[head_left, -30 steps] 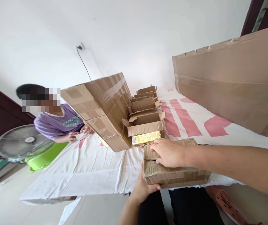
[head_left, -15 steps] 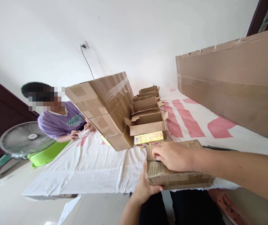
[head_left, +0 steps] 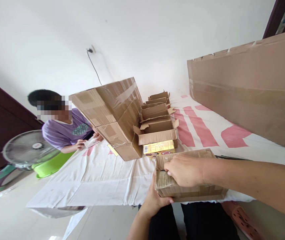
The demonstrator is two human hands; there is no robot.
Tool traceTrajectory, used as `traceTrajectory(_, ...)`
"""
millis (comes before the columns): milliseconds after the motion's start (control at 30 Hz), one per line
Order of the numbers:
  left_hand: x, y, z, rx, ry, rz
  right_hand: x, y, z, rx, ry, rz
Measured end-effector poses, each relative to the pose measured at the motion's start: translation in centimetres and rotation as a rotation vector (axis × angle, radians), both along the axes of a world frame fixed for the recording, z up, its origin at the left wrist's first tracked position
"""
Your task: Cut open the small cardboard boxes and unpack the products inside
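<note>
A taped brown cardboard box lies at the near edge of the table, just above my lap. My left hand grips its left end, thumb along the near lower edge and fingers hidden behind the corner. On top, my right hand has its fingers curled at the seam near the left end, the fingertips partly out of sight in the gap. Just beyond the box lies a small yellow printed carton. It sits in front of a row of opened cardboard boxes with raised flaps.
Stacked closed cartons stand left of the row. A large cardboard sheet or carton rises at the right. Across the table, a person handles a small white item. A fan and green basin stand at the left.
My right hand has shifted slightly right along the seam, its fingers more curled. My left hand and the box stay put. The person across leans slightly to the right.
</note>
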State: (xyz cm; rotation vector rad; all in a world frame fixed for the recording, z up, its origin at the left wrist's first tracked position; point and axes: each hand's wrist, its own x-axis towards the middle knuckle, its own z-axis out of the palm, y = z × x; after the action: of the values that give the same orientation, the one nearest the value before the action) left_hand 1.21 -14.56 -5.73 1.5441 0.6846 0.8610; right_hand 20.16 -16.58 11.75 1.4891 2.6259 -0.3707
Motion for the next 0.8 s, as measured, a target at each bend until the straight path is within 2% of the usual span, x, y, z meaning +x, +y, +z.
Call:
traceTrajectory(167,-0.23,0.02,-0.56,-0.036,0.003,-0.003,0.63,0.38,-0.37,0.020,0.253,-0.078)
traceTrajectory(367,-0.34,0.08,-0.78,-0.043,0.025,0.001,0.76,0.49,-0.53,0.016,0.476,-0.072)
traceTrajectory(600,-0.23,0.11,-0.76,-0.053,0.014,0.000,0.74,0.32,-0.30,-0.023,0.495,-0.034)
traceTrajectory(800,-0.19,0.15,-0.52,-0.037,-0.009,-0.013,0.39,-0.24,-0.72,0.008,0.399,0.045)
